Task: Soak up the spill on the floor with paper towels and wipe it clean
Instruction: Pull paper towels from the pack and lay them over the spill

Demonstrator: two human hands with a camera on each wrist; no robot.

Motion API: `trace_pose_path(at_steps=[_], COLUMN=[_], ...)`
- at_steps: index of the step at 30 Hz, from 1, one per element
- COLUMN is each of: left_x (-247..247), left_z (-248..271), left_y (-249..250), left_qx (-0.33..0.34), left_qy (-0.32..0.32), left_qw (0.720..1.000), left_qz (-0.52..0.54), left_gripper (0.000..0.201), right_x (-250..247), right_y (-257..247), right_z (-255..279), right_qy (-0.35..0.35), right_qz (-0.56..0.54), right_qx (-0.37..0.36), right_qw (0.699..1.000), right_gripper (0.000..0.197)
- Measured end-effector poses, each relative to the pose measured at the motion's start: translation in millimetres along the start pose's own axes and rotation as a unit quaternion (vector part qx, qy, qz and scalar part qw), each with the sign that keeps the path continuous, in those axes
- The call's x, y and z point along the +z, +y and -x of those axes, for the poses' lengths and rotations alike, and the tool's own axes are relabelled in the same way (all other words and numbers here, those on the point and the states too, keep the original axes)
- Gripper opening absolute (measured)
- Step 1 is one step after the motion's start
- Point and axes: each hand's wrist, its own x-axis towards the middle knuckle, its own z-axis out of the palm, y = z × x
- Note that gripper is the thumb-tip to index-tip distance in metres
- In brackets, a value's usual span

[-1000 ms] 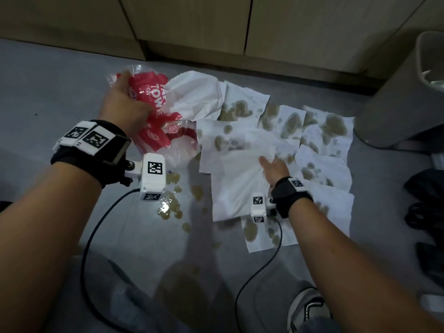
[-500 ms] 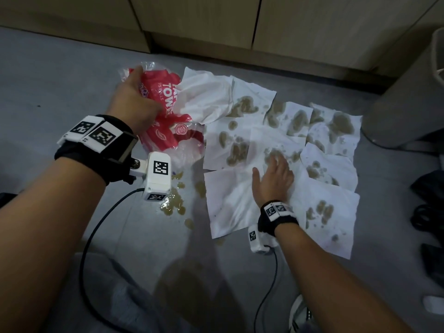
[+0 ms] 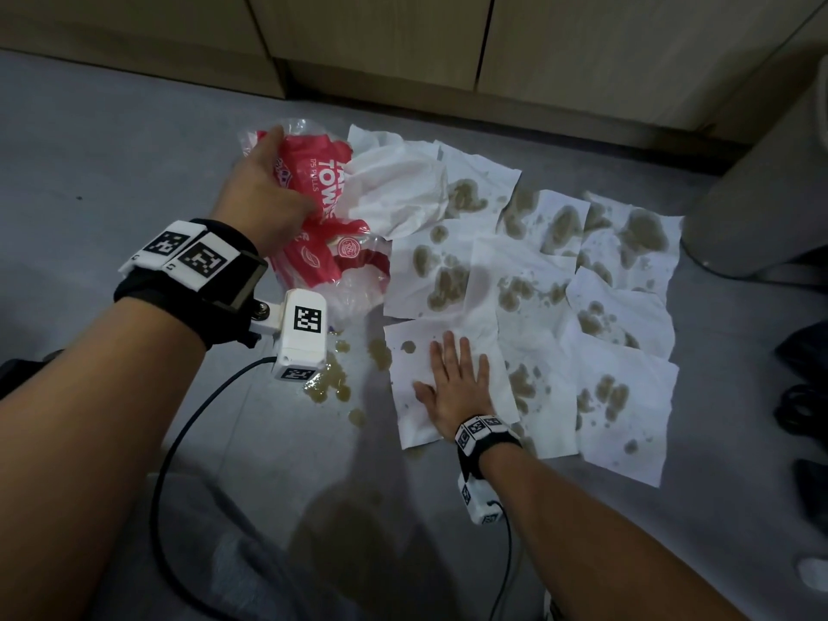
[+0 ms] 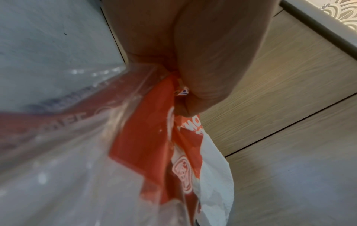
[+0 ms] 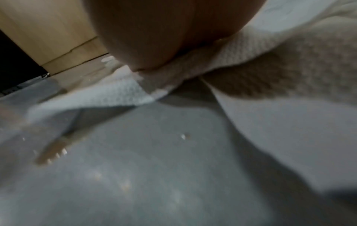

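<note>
Nearest to me, my right hand (image 3: 454, 389) lies flat with straight, slightly spread fingers (image 3: 450, 351), palm down on a white square paper towel sheet (image 3: 448, 383) on the grey smooth floor (image 3: 134, 141); it curls round nothing. In the right wrist view the heel of that hand (image 5: 164, 30) sits on the embossed white paper (image 5: 270, 64), with a brown wet patch soaked into the sheet just beside it. Just left of that sheet, uncovered brownish puddles of the spill (image 3: 329, 383) sit on the bare floor, with a few small drops near them. Beyond and to the right of my right hand, the other white paper towel sheets (image 3: 582, 271) lie overlapping in a rough patchwork, most blotched with brown stains. Farther out on the left, my left hand (image 3: 264, 199) grips the crumpled red-and-clear plastic paper towel packet (image 3: 322, 235), fingers curled round its bunched top; the left wrist view shows the plastic (image 4: 150, 137) pinched in that closed grip. A loose white towel (image 3: 398, 190) bulges from the packet's right side, touching the stained sheets. At the far right stands a grey plastic bin (image 3: 761, 208), and behind everything runs a row of light wooden cabinet doors (image 3: 582, 38).
</note>
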Motion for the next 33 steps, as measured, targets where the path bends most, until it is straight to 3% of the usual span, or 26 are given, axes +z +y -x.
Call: trace_pose_path(at_steps=[3, 6, 7, 9, 12, 13, 14, 15, 18, 22, 26, 28, 31, 33], left_x=[0.0, 1.7, 2.7, 4.1, 2.0, 0.7, -0.8, -1.7, -5.7, -12.5, -18.1, -22.6, -30.0, -36.4], left_z=[0.7, -0.4, -0.7, 0.4, 4.1, 5.2, 6.0, 6.2, 8.3, 9.0, 9.5, 11.7, 13.3, 15.6], left_y=[0.2, 0.0, -0.1, 0.7, 2.6, 2.6, 3.6, 4.0, 3.5, -2.7, -3.2, -2.1, -8.0, -11.1], left_qx=[0.0, -0.002, 0.002, 0.014, 0.031, 0.037, 0.043, 0.052, 0.06, 0.051, 0.036, 0.033, 0.017, -0.008], left_qy=[-0.008, -0.026, -0.03, -0.04, -0.06, -0.072, -0.083, -0.092, -0.1, -0.113, -0.102, -0.089, -0.054, -0.014], left_qw=[1.0, 1.0, 1.0, 0.999, 0.997, 0.996, 0.995, 0.994, 0.992, 0.991, 0.993, 0.994, 0.995, 0.998], left_qz=[0.003, -0.001, -0.007, -0.02, -0.032, -0.033, -0.035, -0.037, -0.041, -0.043, -0.043, -0.053, -0.077, -0.069], left_gripper=[0.093, 0.093, 0.092, 0.091, 0.092, 0.093, 0.093, 0.09, 0.069, 0.051, 0.045, 0.047, 0.045, 0.044], right_x=[-23.3, -69.0, -90.1, -134.9, -199.1, -214.2, -225.8, -234.1, -249.0, -257.2, -257.9, -260.6, -266.8, -269.3], right_y=[-5.6, -17.0, -20.8, -26.6, -32.3, -32.5, -32.8, -33.1, -37.9, -43.4, -45.7, -41.6, -20.5, -6.4], right_z=[-5.9, -19.3, -23.2, -32.9, -48.5, -53.8, -58.1, -62.1, -68.7, -75.2, -76.2, -74.3, -75.3, -75.9], right_qy=[0.002, 0.112, 0.16, 0.203, 0.139, 0.118, 0.11, 0.116, 0.165, 0.19, 0.285, 0.344, 0.424, 0.46], right_qz=[-0.019, -0.136, -0.232, -0.442, -0.662, -0.695, -0.706, -0.696, -0.628, -0.637, -0.602, -0.596, -0.606, -0.592], right_qx=[0.024, 0.025, 0.027, 0.055, 0.09, 0.084, 0.074, 0.066, 0.033, 0.024, 0.043, 0.07, 0.144, 0.172], right_qw=[1.0, 0.984, 0.959, 0.872, 0.731, 0.704, 0.696, 0.706, 0.76, 0.747, 0.745, 0.722, 0.658, 0.639], right_gripper=[0.07, 0.066, 0.068, 0.073, 0.073, 0.072, 0.067, 0.057, 0.022, 0.016, 0.013, 0.013, 0.013, 0.013])
